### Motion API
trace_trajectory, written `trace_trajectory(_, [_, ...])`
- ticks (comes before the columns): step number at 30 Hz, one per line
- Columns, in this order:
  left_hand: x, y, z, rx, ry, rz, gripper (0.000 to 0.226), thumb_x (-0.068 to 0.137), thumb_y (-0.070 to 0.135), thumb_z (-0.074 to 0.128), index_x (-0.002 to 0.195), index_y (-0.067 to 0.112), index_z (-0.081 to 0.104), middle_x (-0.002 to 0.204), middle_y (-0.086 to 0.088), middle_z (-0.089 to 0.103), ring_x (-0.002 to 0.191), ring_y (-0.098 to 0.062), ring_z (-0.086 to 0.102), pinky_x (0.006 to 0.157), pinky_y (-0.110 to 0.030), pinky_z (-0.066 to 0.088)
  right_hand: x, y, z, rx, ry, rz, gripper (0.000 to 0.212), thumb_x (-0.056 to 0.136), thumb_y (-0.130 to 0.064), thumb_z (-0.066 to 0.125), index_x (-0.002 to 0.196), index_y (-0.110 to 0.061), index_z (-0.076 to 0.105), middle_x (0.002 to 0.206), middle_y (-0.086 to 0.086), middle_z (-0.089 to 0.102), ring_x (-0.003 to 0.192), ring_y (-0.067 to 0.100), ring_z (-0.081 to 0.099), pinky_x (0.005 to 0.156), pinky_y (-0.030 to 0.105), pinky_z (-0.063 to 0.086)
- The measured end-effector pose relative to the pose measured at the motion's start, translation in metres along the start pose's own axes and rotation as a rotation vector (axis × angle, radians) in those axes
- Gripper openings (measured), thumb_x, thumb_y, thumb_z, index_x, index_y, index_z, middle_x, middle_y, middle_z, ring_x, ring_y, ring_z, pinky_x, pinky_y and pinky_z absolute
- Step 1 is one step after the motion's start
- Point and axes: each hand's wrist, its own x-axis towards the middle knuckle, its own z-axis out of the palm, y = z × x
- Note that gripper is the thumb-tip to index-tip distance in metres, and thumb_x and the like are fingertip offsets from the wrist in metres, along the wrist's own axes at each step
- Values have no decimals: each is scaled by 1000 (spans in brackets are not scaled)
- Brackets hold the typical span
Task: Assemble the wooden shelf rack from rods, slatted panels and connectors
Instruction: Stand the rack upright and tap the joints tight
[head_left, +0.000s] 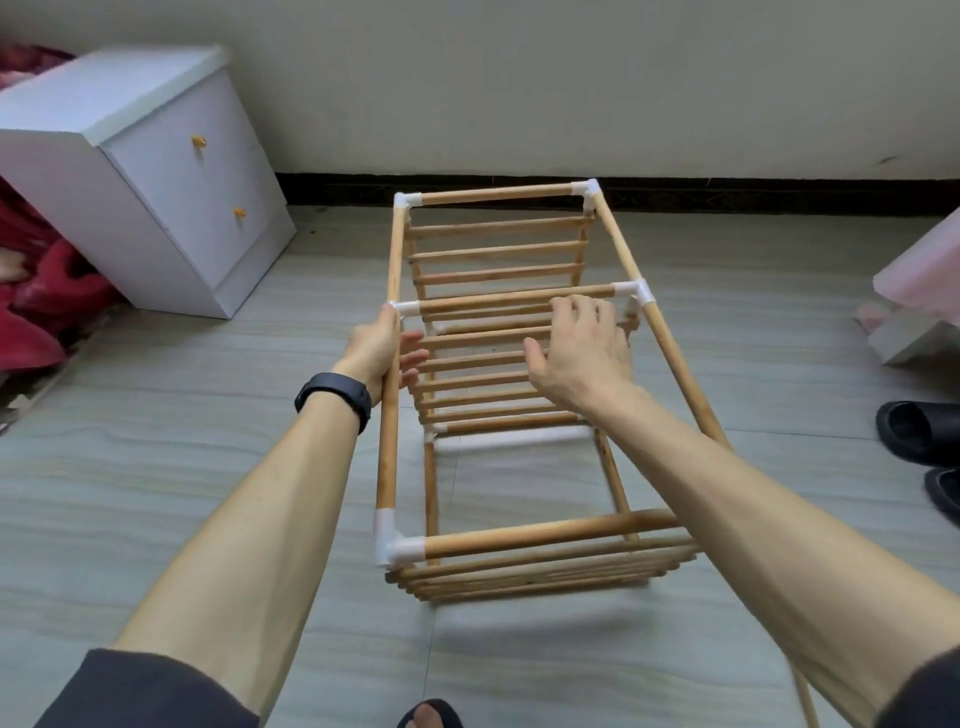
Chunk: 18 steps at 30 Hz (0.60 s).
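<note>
Left hand: the left hand (382, 348) holds the side rod (387, 467) of the rack, with the thumb lying up along the rod toward a white connector (406, 307) and the fingers (415, 353) showing past the rod on its inner side.
Right hand: the right hand (582, 348) is over the middle panel (483, 358) with its fingers spread and loosely bent, clasping nothing. The fingertips lie just beside the middle cross rod (493, 300); whether they touch it cannot be told.
Hands together: they are apart, one on each side of the middle panel.
Wrist: a black band (335, 397) sits on the left wrist.
Rack: the wooden rack (519, 536) lies on its side on the floor, its long rods running away from the person toward the wall.
Panels: three slatted panels stand on edge inside the frame: the far panel (493, 252), the middle panel and the near panel (545, 577).
Corners: white connectors join the rods, one of them at the near left corner (397, 545).
Floor: grey tiles (156, 415) with a wavy grain.
Cabinet: a white cabinet (156, 171) with two drawers and orange knobs stands at the left near the wall.
Cloth: a red blanket (31, 291) lies beside the cabinet.
Shoes: black slippers (914, 431) lie at the right edge.
Foot: a foot in a dark sandal (428, 717) shows at the bottom edge.
</note>
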Motion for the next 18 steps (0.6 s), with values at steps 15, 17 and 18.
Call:
trace_trajectory(15, [8, -5, 9, -17, 60, 77, 45, 110, 39, 32, 102, 3, 58, 98, -6, 61, 46, -6, 38, 37, -20, 31, 86, -65, 67, -138, -109, -205, 34, 107, -52, 28, 121, -28, 48, 116, 4, 54, 109, 27, 46, 100, 50, 29])
trace_trajectory(17, [8, -6, 9, -4, 53, 90, 46, 110, 39, 31, 97, 4, 59, 93, -7, 59, 44, -6, 37, 37, -21, 31, 87, -64, 68, -126, -109, -209, 34, 107, -52, 28, 120, -28, 48, 115, 4, 54, 108, 26, 45, 99, 50, 28])
trace_trajectory(18, [8, -8, 8, 8, 62, 94, 46, 110, 38, 30, 96, 5, 59, 91, -7, 58, 43, -6, 36, 37, -21, 31, 87, -63, 68, -121, -113, -210, 34, 107, -51, 28, 121, -28, 48, 115, 4, 54, 109, 26, 45, 100, 50, 28])
